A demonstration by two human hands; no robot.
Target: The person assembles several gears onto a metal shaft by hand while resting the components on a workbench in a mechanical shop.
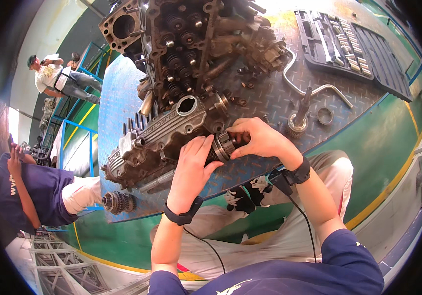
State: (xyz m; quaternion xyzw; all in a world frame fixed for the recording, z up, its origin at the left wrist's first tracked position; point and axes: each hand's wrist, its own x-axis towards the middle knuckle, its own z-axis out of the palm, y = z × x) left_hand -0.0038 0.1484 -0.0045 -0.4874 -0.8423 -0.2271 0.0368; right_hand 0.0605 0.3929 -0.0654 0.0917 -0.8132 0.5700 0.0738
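Between my two hands is a dark toothed gear assembly (223, 146) with a lighter ring around it, held above the table's near edge. My left hand (192, 164) closes on its left side, thumb along the ring. My right hand (266, 141) grips the right end with thumb and fingers, and hides part of it. Just beyond lies a metal valve cover (159, 129) with a round filler opening. A ridged metal shaft (157, 182) rests beside the cover, left of my left hand.
A greasy engine (184, 54) stands at the back. On the tread-plate table (265, 169) are a gear stack (117, 202), a gear with a stem (298, 123), a toothed ring (324, 116), a bent metal tube (314, 91) and a socket set (336, 44). Other people are at the left.
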